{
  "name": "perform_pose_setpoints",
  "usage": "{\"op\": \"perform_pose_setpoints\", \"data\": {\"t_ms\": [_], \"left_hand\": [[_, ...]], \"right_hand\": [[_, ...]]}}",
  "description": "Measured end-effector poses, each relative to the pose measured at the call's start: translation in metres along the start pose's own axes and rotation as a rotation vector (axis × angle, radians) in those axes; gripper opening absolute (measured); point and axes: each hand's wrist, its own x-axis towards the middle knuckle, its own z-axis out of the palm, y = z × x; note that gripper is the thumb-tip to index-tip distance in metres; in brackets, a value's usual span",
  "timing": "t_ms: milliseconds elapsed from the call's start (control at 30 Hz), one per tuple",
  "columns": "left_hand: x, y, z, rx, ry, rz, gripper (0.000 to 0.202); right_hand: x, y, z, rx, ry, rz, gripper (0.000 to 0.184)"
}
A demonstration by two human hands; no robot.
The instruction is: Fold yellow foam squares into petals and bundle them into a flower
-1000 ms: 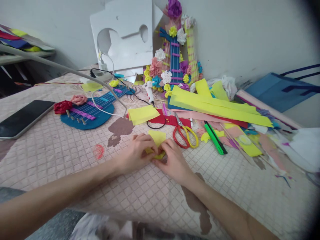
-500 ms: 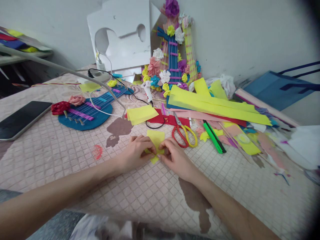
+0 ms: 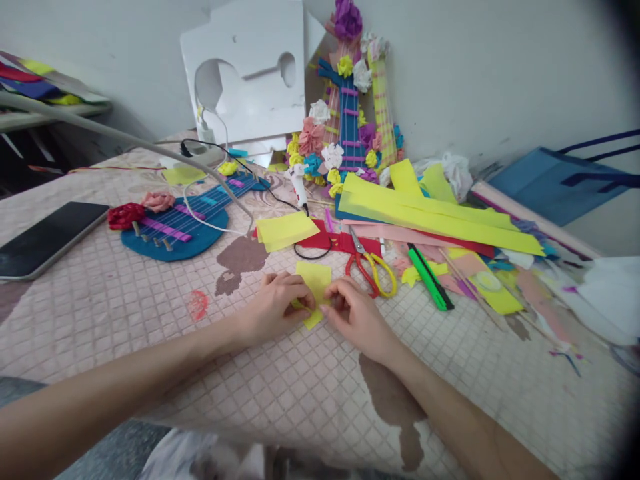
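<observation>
Both my hands meet over a small yellow paper piece (image 3: 315,283) lying on the quilted pink cloth (image 3: 125,307). My left hand (image 3: 275,307) pinches its left side with curled fingers. My right hand (image 3: 353,313) pinches the right side, thumb and forefinger pressed together on the paper. Part of the paper sticks out above and below the fingers. Red-and-yellow scissors (image 3: 370,270) lie just beyond my right hand.
A green utility knife (image 3: 430,277) lies right of the scissors. Long yellow paper strips (image 3: 430,210), a blue felt guitar (image 3: 175,223), a flower-covered guitar model (image 3: 347,107), a glue gun (image 3: 299,187), a phone (image 3: 47,237) and a blue bag (image 3: 565,180) surround the work spot.
My fingers have shifted on the yellow paper, folding it tighter; more of the sheet now shows above them. The hands stay in the same spot.
</observation>
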Motion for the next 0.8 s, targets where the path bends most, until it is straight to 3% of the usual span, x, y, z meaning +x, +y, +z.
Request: {"op": "perform_pose_setpoints", "data": {"t_ms": [167,467,633,800], "left_hand": [[0.0,-0.005,0.0,-0.011,0.042,-0.018,0.01],[0.006,-0.029,-0.014,0.016,0.194,-0.05,0.011],[0.009,-0.029,-0.008,0.028,0.244,-0.138,0.019],[0.011,-0.026,-0.006,0.152,0.241,-0.109,0.035]], "right_hand": [[0.0,-0.003,0.008,-0.118,0.007,-0.018,0.032],[-0.001,-0.002,0.005,-0.057,0.022,-0.029,0.026],[0.004,0.005,-0.003,0.015,0.104,0.004,0.013],[0.007,0.008,0.001,-0.019,0.087,-0.021,0.02]]}}
